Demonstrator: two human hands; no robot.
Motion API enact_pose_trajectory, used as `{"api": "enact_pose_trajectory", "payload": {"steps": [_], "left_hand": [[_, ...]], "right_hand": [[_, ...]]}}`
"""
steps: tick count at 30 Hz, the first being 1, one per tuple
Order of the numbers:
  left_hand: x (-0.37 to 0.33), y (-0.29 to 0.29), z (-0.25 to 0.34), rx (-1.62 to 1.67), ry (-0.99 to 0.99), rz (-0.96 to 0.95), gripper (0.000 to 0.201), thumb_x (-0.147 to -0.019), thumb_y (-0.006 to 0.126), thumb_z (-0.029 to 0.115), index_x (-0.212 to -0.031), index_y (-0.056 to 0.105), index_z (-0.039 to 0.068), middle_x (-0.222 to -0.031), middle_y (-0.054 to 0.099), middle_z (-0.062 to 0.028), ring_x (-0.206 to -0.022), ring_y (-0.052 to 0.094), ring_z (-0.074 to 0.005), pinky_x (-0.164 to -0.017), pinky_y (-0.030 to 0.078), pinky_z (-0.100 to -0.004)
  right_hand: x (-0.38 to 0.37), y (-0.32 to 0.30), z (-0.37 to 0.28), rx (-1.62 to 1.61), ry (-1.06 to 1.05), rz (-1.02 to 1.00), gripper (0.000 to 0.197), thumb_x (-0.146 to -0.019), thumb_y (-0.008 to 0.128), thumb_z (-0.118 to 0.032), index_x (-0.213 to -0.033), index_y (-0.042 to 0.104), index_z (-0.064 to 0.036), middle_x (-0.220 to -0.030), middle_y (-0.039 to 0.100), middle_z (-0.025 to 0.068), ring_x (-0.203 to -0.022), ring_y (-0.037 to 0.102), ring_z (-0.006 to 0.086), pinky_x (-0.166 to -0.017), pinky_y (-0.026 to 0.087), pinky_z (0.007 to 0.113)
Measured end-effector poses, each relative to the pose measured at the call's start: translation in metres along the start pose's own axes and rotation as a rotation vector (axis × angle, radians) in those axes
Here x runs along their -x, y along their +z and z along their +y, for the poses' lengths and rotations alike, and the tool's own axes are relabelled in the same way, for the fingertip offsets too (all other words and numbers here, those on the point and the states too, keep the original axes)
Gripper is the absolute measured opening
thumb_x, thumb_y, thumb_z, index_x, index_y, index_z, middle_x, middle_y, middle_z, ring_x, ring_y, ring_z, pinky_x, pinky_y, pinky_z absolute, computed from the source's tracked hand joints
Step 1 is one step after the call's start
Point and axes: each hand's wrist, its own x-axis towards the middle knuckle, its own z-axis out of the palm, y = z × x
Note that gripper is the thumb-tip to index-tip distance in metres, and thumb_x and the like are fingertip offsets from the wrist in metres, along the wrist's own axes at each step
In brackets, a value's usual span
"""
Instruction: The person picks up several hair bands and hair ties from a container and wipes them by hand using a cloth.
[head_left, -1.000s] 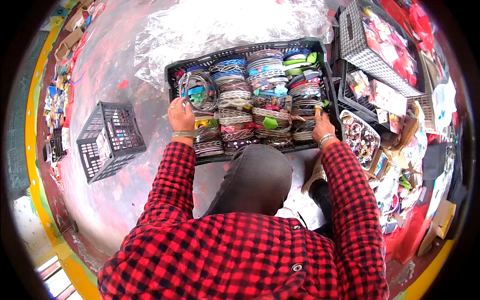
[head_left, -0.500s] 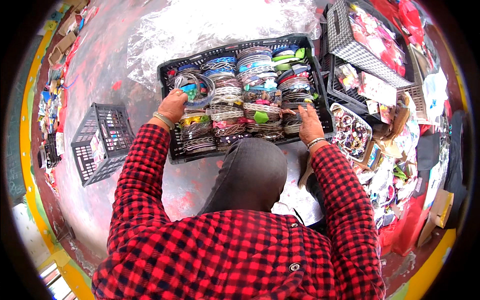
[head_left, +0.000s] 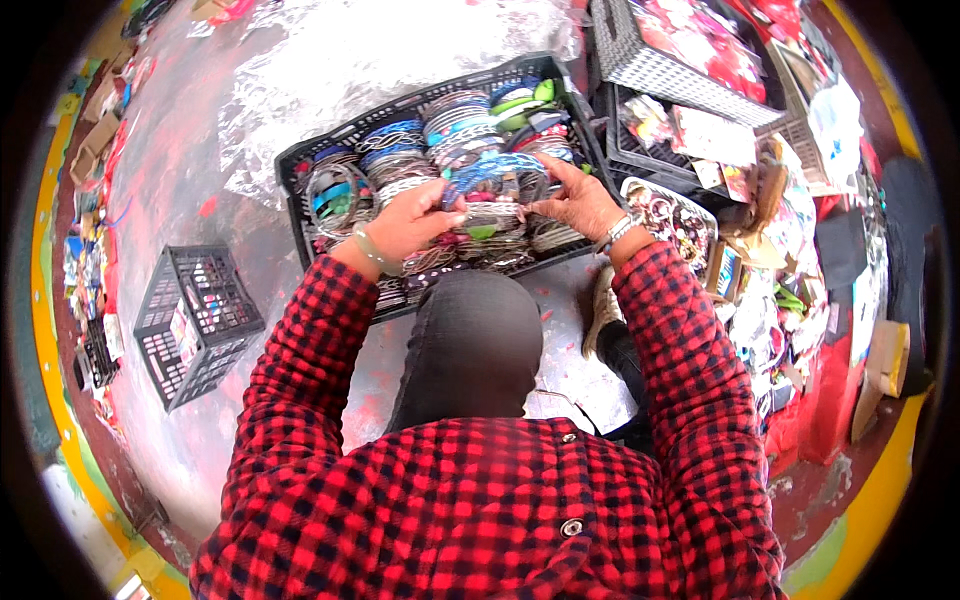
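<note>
A large black plastic crate packed with rows of headbands lies before my knee. My left hand and my right hand meet over its middle. Between them they hold a small bunch of blue and white braided headbands, pinched at both sides. Grey, brown, white and pink headbands show below and around my fingers. Toward the crate's left end, a ring-shaped bundle of clear and grey bands with a turquoise patch rests on the row. My hands hide part of the middle rows.
A smaller black crate stands at the left on the red-stained floor. Crumpled clear plastic sheeting spreads beyond the large crate. At the right are a grey woven basket, a white tub of small items and heaped packages.
My left hand has left the ring-shaped bundle and moved right to the middle. My right hand has lifted inward, and both now hold blue braided headbands. The view has shifted slightly.
</note>
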Motion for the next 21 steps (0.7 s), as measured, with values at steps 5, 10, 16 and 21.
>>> {"api": "enact_pose_trajectory", "payload": {"steps": [5, 10, 16, 21], "left_hand": [[-0.050, 0.036, -0.020, 0.231, -0.055, -0.077, 0.011, -0.079, 0.058, 0.005, -0.088, 0.053, 0.004, -0.084, 0.055, -0.0007, -0.079, 0.050, -0.0079, -0.072, 0.041, -0.0233], [-0.074, 0.064, -0.076, -0.277, 0.078, -0.081, 0.018, -0.071, 0.063, 0.004, -0.087, 0.053, 0.003, -0.076, 0.055, -0.0052, -0.074, 0.053, -0.0138, -0.069, 0.043, -0.0275], [-0.083, 0.077, -0.075, -0.443, 0.185, -0.113, 0.031, -0.072, 0.066, 0.012, -0.098, 0.053, 0.003, -0.079, 0.055, -0.0143, -0.073, 0.054, -0.0277, -0.066, 0.043, -0.0331], [-0.094, 0.089, -0.104, -0.474, 0.249, -0.130, 0.035, -0.071, 0.066, 0.016, -0.101, 0.052, 0.005, -0.087, 0.057, -0.0180, -0.085, 0.054, -0.0362, -0.073, 0.043, -0.0392]], "right_hand": [[0.011, -0.038, 0.038, -0.052, 0.285, -0.028, 0.010, -0.078, 0.060, -0.006, -0.088, 0.058, -0.0046, -0.067, 0.054, -0.0011, -0.057, 0.050, 0.0059, -0.052, 0.042, 0.021], [0.024, -0.052, 0.060, 0.654, 0.209, -0.070, 0.014, -0.071, 0.062, -0.009, -0.083, 0.056, -0.0063, -0.068, 0.059, 0.0077, -0.062, 0.058, 0.0202, -0.057, 0.045, 0.033], [0.032, -0.045, 0.072, 1.028, 0.344, 0.028, 0.015, -0.078, 0.049, -0.018, -0.088, 0.059, -0.0130, -0.079, 0.062, 0.0122, -0.078, 0.061, 0.0304, -0.066, 0.048, 0.042], [0.023, -0.032, 0.082, 1.122, 0.438, -0.002, 0.018, -0.079, 0.047, -0.013, -0.090, 0.061, -0.0124, -0.086, 0.064, 0.0101, -0.083, 0.062, 0.0276, -0.070, 0.049, 0.040]]}}
